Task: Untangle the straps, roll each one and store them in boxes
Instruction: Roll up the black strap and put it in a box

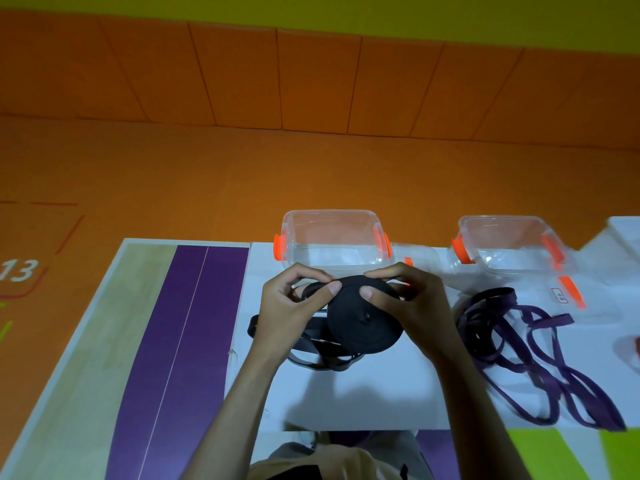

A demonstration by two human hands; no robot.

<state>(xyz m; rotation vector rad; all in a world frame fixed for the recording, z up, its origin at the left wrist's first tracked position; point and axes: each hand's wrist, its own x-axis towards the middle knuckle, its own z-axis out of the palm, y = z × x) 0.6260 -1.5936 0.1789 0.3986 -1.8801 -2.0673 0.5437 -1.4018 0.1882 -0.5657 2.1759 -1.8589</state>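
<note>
**Position.** The black strap roll (363,323) is being held just above the white counter (363,400), directly in front of the left clear box (329,213). Its unwound tail (322,358) is lying in loose loops on the counter beneath the roll.

**Grip state.** The left hand (294,306) is pinching the outermost wrap at the roll's upper left edge. Its thumb is lying on the flat face and its fingers (311,271) are curling over the rim. The right hand (405,299) is gripping the upper right edge in the same manner, thumb pressing on the face. Both hands are closing on the roll; neither is spread wide.

**Handling.** The strap appears to be flat woven webbing, which is probably light, soft and not fragile.
- The coil is likely getting its shape only from the pressure on it. If that pressure is released, the wraps will probably spring loose or slide sideways out of the stack.
- It is best taken across the two flat faces, with one pinch pinning the outer wrap.
- The tail should be fed in under light tension.

**Remaining material.** The purple strap (519,348) is lying in crossing loops on the counter in front of the right clear box (502,220), apart from both hands. It looks limp, so pulling on a mid-loop is likely to tighten the tangle. A free end is the better hold, but none can be identified here.

**Boxes.** Both boxes are standing open and look empty. Being thin plastic, they may slide when a roll is pressed in.
</note>
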